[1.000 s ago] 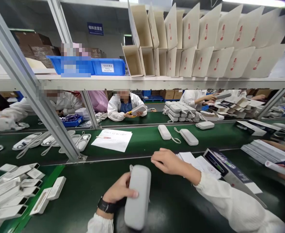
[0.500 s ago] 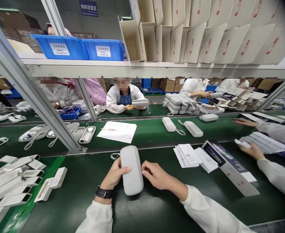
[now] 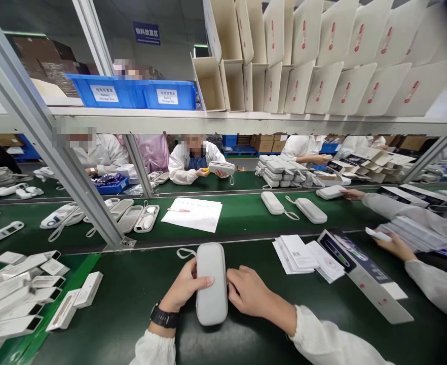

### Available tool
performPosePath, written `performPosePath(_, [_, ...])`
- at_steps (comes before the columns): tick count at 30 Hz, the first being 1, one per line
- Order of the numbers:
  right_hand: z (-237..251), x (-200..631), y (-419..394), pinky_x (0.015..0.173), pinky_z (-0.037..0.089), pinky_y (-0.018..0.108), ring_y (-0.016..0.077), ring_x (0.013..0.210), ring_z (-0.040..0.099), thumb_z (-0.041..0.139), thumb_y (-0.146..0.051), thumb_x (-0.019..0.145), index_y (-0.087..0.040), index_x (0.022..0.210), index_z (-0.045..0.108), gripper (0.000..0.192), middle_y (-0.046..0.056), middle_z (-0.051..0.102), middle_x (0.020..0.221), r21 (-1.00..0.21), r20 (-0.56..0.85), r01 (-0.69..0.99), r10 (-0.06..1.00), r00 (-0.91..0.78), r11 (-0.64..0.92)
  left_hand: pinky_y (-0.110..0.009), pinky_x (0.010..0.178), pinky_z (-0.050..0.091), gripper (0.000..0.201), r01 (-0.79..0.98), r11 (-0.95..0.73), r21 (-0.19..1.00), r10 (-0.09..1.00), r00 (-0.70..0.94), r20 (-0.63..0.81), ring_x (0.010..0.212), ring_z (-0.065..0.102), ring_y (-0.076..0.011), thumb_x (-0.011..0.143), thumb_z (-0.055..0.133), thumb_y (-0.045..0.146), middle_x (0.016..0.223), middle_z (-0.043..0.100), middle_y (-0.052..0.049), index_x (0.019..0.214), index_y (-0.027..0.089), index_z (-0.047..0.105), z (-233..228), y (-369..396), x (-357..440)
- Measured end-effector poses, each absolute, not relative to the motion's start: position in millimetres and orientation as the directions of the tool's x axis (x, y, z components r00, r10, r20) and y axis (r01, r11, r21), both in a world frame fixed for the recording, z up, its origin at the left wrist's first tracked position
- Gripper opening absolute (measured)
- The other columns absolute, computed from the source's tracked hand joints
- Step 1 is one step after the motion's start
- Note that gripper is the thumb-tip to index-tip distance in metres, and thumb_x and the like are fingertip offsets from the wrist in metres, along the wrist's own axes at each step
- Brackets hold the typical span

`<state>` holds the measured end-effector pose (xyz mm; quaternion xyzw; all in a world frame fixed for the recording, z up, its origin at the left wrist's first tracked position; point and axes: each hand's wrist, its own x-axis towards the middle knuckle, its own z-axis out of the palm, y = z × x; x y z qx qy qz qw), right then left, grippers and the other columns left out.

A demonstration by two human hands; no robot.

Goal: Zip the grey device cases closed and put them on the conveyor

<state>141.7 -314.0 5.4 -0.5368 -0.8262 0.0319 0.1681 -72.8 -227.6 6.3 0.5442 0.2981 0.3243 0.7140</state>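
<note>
You have one grey case [image 3: 211,289] lying flat on the green tabletop [image 3: 132,299] at lower centre of the frame, long axis running away from you, its wrist loop [image 3: 185,252] trailing off the far left corner. Your left hand [image 3: 183,289] clamps the case's left edge, thumb laid across the top; your right hand [image 3: 248,291] presses its fingertips against the right edge, so both grips are closed on the case. The step in hand looks like closing or checking the case along its seam; the next move probably calls for a steady left hold while the right fingers work along that edge, though the zip itself is too small to make out. Counted: one case in your hands, two shut cases [image 3: 294,206] on the belt at centre right, and a stack of them [image 3: 280,172] behind, too crowded to count. One sheet pile [image 3: 193,214] lies mid-belt, leaflets [image 3: 303,251] fan out at right, and one printed box [image 3: 360,274] lies beside them. Small white boxes [image 3: 26,289] fill the lower left. Another person's hand [image 3: 393,246] works at right.
</note>
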Motion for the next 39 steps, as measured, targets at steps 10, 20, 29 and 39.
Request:
performPosePath(10, [41.4,191.9,-317.6,0.071,0.034,0.031,0.0153,0.067,0.043,0.048,-0.011,0.093,-0.021,0.085,0.05,0.013,0.001,0.058,0.08,-0.062,0.199,0.726,0.721,-0.663,0.685,-0.032,0.078,0.049,0.061,-0.212,0.382,0.9,0.721,0.678,-0.146,0.085,0.062,-0.0211,0.054,0.094,0.034,0.094,0.07,-0.008,0.104,0.012,0.068,-3.7,-241.2,-49.3])
performPosePath(20, [42.4,203.4,-304.4,0.073,0.031,0.032,0.0148,0.063,0.033,0.045,-0.013,0.094,-0.02,0.081,0.05,0.016,0.0,0.051,0.074,-0.058,0.309,0.737,0.714,-0.629,0.674,-0.031,0.075,0.051,0.05,-0.32,0.473,0.821,0.772,0.599,-0.211,0.078,0.065,-0.0202,0.06,0.092,0.033,0.089,0.072,-0.008,0.099,0.012,0.069,0.3,-253.8,-31.8])
performPosePath(29, [49.8,176.9,-323.4,0.075,0.032,0.032,0.0152,0.063,0.032,0.044,-0.016,0.095,-0.02,0.08,0.05,0.017,0.0,0.05,0.073,-0.048,0.35,0.762,0.725,-0.593,0.646,-0.034,0.075,0.054,0.056,-0.314,0.507,0.803,0.768,0.588,-0.255,0.077,0.067,-0.0239,0.057,0.09,0.034,0.09,0.074,-0.01,0.104,0.012,0.069,-7.1,-247.8,-43.2])
performPosePath(39, [63.4,177.7,-314.7,0.07,0.025,0.034,0.014,0.062,0.033,0.043,-0.015,0.098,-0.018,0.083,0.053,0.018,0.0,0.054,0.075,0.164,0.39,0.804,0.711,-0.585,0.571,-0.04,0.077,0.057,0.067,-0.299,0.568,0.767,0.732,0.609,-0.305,0.083,0.07,-0.0307,0.052,0.09,0.039,0.094,0.074,-0.012,0.11,0.013,0.068,-14.2,-251.4,-39.1])
